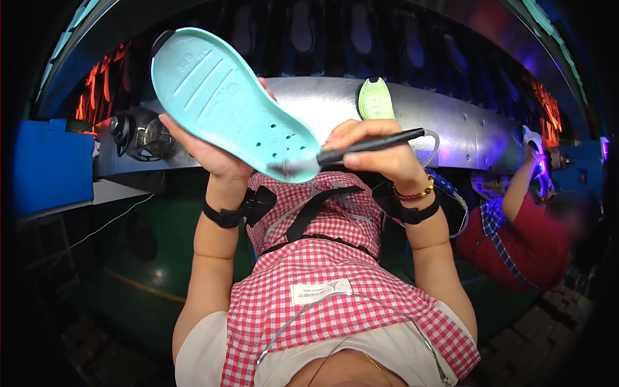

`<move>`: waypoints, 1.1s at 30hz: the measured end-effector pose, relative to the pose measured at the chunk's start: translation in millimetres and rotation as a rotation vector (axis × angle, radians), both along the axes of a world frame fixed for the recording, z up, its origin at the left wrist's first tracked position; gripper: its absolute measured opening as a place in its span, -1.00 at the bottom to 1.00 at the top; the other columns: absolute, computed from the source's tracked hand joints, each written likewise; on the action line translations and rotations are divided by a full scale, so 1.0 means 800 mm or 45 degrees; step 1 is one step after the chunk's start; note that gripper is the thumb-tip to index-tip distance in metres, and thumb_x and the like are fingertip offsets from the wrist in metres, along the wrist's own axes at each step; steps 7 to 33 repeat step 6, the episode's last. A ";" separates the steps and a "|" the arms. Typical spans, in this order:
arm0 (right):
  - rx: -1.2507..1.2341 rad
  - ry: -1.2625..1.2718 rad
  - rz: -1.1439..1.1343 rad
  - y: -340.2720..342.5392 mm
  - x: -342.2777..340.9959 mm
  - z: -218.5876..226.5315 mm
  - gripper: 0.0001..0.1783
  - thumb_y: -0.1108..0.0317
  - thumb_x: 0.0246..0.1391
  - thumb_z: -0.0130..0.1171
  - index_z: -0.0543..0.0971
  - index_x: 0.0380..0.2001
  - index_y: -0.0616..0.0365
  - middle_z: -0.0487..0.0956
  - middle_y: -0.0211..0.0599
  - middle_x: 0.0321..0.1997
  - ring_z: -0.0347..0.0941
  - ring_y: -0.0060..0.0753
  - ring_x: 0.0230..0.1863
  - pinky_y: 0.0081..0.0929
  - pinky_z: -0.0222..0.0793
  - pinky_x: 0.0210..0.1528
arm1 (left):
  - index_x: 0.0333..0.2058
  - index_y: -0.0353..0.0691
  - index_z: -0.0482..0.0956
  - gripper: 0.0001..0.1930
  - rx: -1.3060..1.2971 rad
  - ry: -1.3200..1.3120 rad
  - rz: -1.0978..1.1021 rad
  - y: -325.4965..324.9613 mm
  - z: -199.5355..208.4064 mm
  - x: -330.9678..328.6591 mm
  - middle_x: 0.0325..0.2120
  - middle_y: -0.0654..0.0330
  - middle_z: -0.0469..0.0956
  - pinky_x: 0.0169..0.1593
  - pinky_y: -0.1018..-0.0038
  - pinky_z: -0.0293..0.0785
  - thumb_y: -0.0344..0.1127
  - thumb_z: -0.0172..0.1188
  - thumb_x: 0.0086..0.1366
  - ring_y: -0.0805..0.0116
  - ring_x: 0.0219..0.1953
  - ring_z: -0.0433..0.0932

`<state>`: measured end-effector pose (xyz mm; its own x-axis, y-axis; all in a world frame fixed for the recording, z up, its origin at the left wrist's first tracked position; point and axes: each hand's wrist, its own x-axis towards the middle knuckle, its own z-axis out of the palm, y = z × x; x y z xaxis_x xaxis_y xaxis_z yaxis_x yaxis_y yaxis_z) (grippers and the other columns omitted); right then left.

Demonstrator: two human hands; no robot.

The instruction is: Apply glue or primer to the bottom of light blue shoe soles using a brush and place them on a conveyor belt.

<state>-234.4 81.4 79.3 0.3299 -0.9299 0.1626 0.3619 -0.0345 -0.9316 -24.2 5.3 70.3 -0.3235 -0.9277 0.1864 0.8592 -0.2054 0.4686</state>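
Note:
A turquoise shoe sole (222, 97) is held up and tilted over the bench's near edge, its narrower end toward me. My left hand (216, 151) grips it from beneath, with the thumb along its left edge and fingertips showing past the right edge. In my right hand (380, 151) is a black-handled brush (403, 137), with a thin grey tube (433, 151) running from its rear end. The blurred bristles touch the near end of the sole, by several small holes. Behind my right hand, a lime-green sole (375, 100) lies on the bench.
The metal bench (451, 129) spans the space ahead, with a row of dark sole-shaped forms (301, 29) behind it. A clear jug with a black lid (143, 137) and a blue box (51, 168) stand left. At right, a co-worker in red (522, 242) handles a light-coloured item.

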 end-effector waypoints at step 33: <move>0.273 -0.305 -0.070 0.005 0.024 -0.018 -0.76 0.55 -0.07 0.09 0.43 -0.26 0.35 0.49 -0.01 -0.23 0.45 -0.23 -0.18 -0.35 0.40 -0.09 | 0.19 -0.08 -0.11 -0.19 0.231 -0.317 0.219 0.035 -0.012 -0.026 0.11 -0.07 0.07 0.12 0.10 0.07 0.37 -0.41 0.11 -0.02 0.10 0.16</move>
